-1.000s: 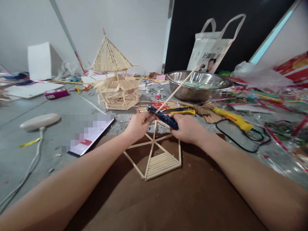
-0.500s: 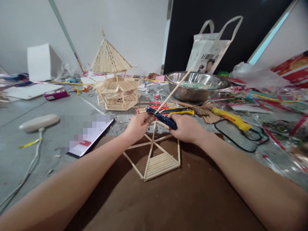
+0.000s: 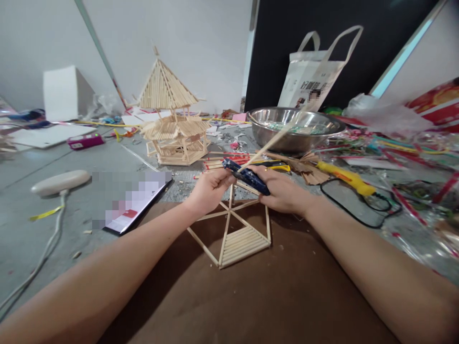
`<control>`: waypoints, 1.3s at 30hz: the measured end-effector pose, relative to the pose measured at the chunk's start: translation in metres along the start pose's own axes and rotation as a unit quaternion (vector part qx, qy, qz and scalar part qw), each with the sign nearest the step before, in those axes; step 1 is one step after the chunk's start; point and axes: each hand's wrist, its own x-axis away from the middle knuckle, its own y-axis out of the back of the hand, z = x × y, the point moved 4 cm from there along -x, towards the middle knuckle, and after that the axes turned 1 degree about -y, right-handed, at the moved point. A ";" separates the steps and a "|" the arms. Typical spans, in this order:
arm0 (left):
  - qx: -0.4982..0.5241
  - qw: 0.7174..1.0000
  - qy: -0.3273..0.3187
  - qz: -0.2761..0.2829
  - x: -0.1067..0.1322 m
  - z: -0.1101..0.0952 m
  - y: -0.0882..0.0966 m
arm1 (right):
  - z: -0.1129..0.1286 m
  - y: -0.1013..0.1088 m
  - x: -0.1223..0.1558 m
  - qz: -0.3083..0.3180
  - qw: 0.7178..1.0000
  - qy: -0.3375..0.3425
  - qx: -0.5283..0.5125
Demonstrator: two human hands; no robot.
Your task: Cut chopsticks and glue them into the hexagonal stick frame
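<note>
Holding one pale wooden stick (image 3: 263, 148) aslant in the middle of the scene, with the near end at the left hand (image 3: 210, 191) and the blurred far end reaching right, in front of one steel bowl (image 3: 297, 140). Looks slim, straight and plain along the visible length. Has the left grip pinched together on the near end, and the right hand (image 3: 287, 191) with its grip wrapped round one dark blue tool (image 3: 253, 180), scuffed with pale marks and set across the stick. Cannot tell whether the tool's jaws bite the wood.

Just below, finds one flat stick frame (image 3: 229, 211) lying on one brown sheet (image 3: 233, 306), partly hidden on the left by the left hand. Shows six spokes round one hub, plus one near-right wedge laid with parallel slats, too close together to count surely.

Beyond, counts one stick pavilion (image 3: 174, 128) on the far left, carrying two roof tiers; one white bag (image 3: 297, 79) with two handles behind the bowl; one yellow-handled tool (image 3: 346, 177) with a black cord on the right. Toward the left, adds one flat device with a lit screen (image 3: 143, 198), one magenta box (image 3: 85, 141) and one rounded white device (image 3: 60, 182) on a pale cable.
</note>
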 end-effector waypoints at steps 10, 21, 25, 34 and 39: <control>0.200 0.970 0.114 0.075 0.003 0.003 -0.008 | -0.003 0.003 -0.002 -0.008 1.000 -0.009 0.029; 0.332 0.917 0.200 0.092 0.004 0.001 -0.010 | -0.034 0.007 -0.003 -0.078 0.974 -0.154 0.147; 0.210 0.954 0.186 0.103 0.005 0.000 -0.013 | -0.057 -0.001 0.001 -0.052 0.938 -0.272 0.210; 0.055 0.976 0.176 0.113 0.006 0.002 -0.015 | -0.057 0.007 0.005 -0.114 0.923 -0.276 0.241; -0.052 0.987 0.125 0.087 0.005 -0.001 -0.012 | -0.007 0.020 0.006 -0.211 0.954 -0.036 0.208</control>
